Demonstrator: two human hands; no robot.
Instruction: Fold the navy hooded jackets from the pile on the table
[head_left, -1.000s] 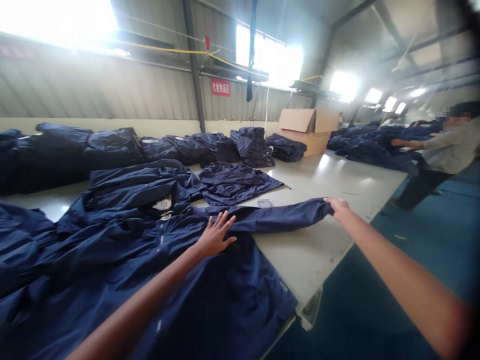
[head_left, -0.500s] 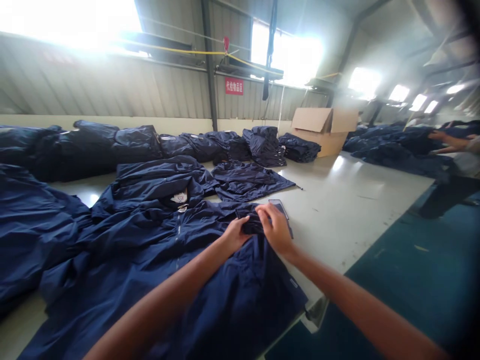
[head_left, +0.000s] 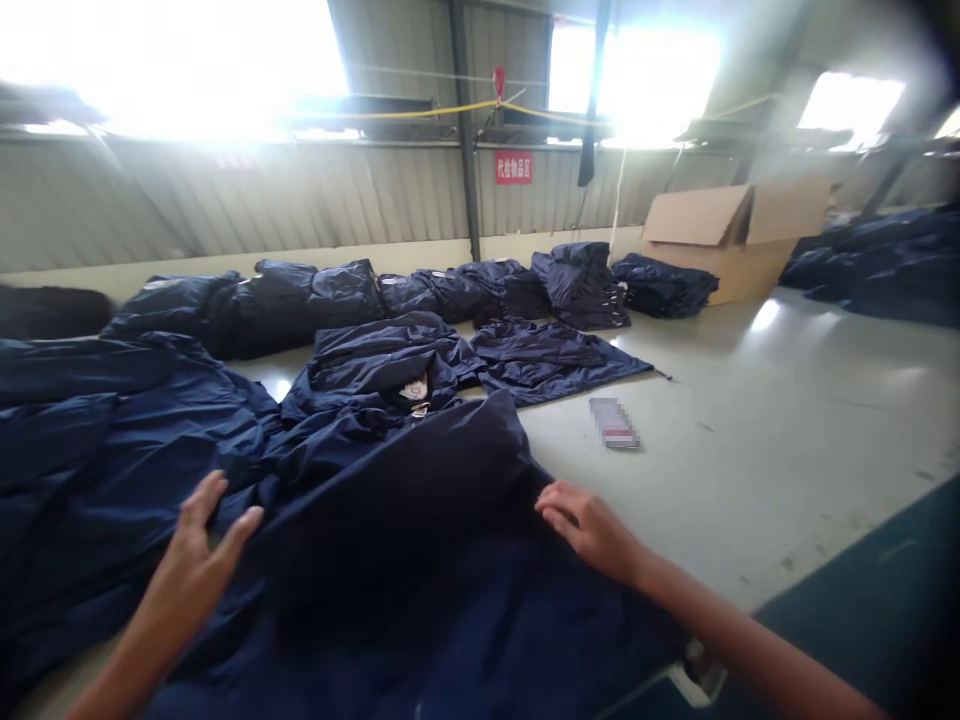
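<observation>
A dark navy jacket [head_left: 420, 520] lies spread over the near part of the table, one side of it lifted and folding over. Beside its right edge is my right hand [head_left: 596, 530], fingers curled together on the fabric; the fingertips are partly hidden. My left hand [head_left: 196, 560] hovers over the left part of the jacket, thumb and fingers apart, holding nothing. A pale label [head_left: 415, 388] shows at the jacket's collar. Further left, another navy garment [head_left: 135, 420] is laid out.
Folded navy garments [head_left: 262, 300] line the wall side of the table [head_left: 750, 420]. Behind the jacket lies another navy piece [head_left: 562, 360] with a cord end. A blurred phone-like rectangle [head_left: 615, 423] rests right of it. An open cardboard box [head_left: 735, 255] stands at the back right.
My hands have parted from their shared hold on the cuff-like bunch: left moved left and opened, right moved slightly right and down. The jacket's side has flipped up, and the phone-like rectangle is uncovered.
</observation>
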